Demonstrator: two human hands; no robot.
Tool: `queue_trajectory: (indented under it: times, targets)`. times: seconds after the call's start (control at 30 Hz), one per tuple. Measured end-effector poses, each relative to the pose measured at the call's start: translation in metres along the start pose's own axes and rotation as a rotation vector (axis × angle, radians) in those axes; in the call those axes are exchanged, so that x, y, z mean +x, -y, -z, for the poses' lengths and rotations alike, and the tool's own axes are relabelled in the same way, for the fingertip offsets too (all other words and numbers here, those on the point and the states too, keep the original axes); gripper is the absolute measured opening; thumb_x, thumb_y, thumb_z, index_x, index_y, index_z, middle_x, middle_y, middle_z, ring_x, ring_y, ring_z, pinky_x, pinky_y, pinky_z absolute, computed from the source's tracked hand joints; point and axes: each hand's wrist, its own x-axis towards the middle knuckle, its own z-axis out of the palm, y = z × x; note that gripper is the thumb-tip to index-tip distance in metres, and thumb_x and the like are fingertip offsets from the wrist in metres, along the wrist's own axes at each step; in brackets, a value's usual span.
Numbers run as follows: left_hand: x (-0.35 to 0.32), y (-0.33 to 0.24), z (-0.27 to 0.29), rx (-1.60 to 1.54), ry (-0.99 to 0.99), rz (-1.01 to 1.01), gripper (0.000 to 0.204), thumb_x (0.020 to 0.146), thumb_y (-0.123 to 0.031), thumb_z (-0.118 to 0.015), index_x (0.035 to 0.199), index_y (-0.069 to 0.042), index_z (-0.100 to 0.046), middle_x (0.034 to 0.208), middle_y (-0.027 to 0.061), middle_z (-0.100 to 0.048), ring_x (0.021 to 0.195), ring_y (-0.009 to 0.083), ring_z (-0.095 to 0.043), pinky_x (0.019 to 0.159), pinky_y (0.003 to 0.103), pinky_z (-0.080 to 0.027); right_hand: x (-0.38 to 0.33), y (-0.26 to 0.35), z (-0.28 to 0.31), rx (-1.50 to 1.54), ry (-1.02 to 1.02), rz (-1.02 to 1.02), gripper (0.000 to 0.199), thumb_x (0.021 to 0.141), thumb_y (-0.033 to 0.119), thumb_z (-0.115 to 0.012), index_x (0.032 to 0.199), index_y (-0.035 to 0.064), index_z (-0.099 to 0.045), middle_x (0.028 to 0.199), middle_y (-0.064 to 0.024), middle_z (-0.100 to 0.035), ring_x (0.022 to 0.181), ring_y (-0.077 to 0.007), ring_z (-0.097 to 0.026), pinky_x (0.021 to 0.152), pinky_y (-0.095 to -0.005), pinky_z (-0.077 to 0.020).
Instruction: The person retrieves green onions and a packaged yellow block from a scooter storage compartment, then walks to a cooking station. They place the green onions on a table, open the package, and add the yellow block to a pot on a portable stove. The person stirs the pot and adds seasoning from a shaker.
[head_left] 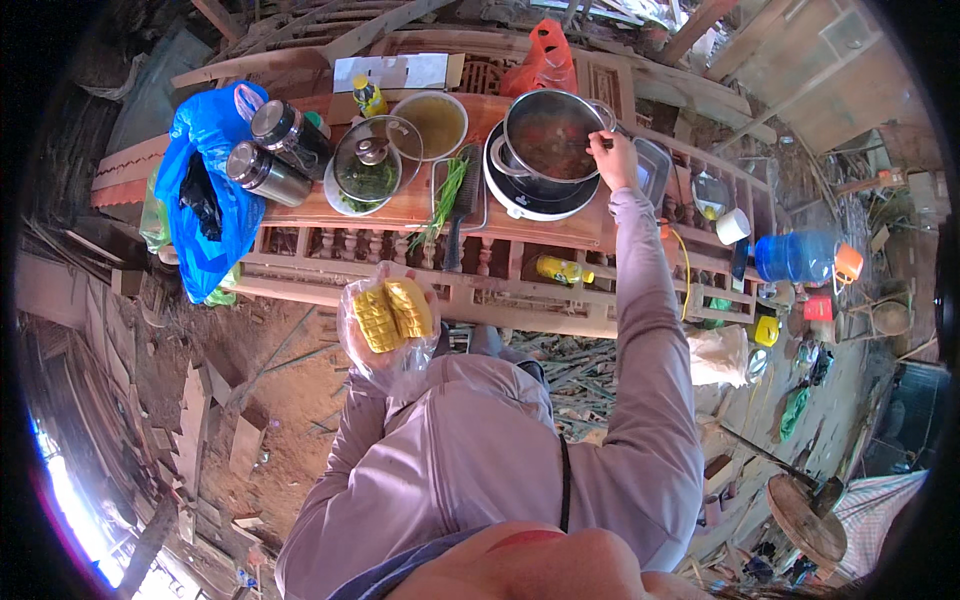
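Observation:
My left hand, partly hidden, holds a clear plastic bag with two gold-wrapped blocks in front of my chest. At the right rim of a steel pot, my right hand is closed, its fingertips pinched together over the pot's edge. Whatever they pinch is too small to make out. Reddish-brown broth with pieces in it fills the pot, which stands on a round white-and-black electric cooker. Left of it lie green onions and a dark-handled knife on a wire tray.
On the wooden bench are a bowl of broth, a glass lid over a plate of greens, two steel flasks, a yellow-capped bottle and a blue bag. A red bag sits behind the pot; a water jug stands right.

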Motion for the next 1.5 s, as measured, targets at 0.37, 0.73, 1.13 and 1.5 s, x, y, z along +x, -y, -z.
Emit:
queue_trajectory:
  times: [0.37, 0.73, 1.13, 1.5]
  targets:
    - [0.005, 0.0, 0.004, -0.137, 0.121, 0.062, 0.066, 0.093, -0.066, -0.034, 0.147, -0.028, -0.035, 0.153, 0.0123, -0.032, 0.133, 0.0459, -0.034, 0.096, 0.072, -0.031, 0.017, 0.0, -0.001, -0.033, -0.05, -0.007, 0.018, 0.089, 0.018, -0.064, 0.09, 0.0001, -0.069, 0.082, -0.0132, -0.072, 0.072, -0.0202, -0.073, 0.063, -0.0301, -0.0541]
    - [0.006, -0.002, 0.015, -0.03, 0.134, 0.037, 0.068, 0.092, -0.066, -0.035, 0.149, -0.029, -0.033, 0.154, 0.0112, -0.03, 0.135, 0.0456, -0.033, 0.095, 0.074, -0.031, 0.013, 0.01, -0.005, 0.002, 0.034, 0.04, 0.02, 0.091, 0.015, -0.062, 0.091, -0.004, -0.068, 0.082, -0.0126, -0.071, 0.072, -0.0219, -0.073, 0.059, -0.0288, -0.0545]
    - [0.005, 0.002, -0.008, -0.274, -0.045, 0.079, 0.064, 0.093, -0.065, -0.034, 0.146, -0.028, -0.038, 0.152, 0.0139, -0.033, 0.132, 0.0492, -0.033, 0.099, 0.074, -0.029, 0.015, 0.001, 0.007, -0.197, 0.025, -0.024, 0.026, 0.091, 0.026, -0.065, 0.096, 0.0023, -0.072, 0.079, -0.0109, -0.072, 0.073, -0.0178, -0.072, 0.065, -0.0272, -0.0537]
    - [0.0, -0.003, 0.017, -0.037, 0.189, 0.042, 0.063, 0.094, -0.062, -0.035, 0.146, -0.025, -0.039, 0.151, 0.0153, -0.034, 0.132, 0.0476, -0.035, 0.103, 0.065, -0.033, 0.017, 0.051, -0.006, 0.169, 0.208, -0.085, 0.028, 0.091, 0.028, -0.066, 0.099, 0.0022, -0.072, 0.082, -0.0097, -0.072, 0.07, -0.016, -0.071, 0.059, -0.0266, -0.054]
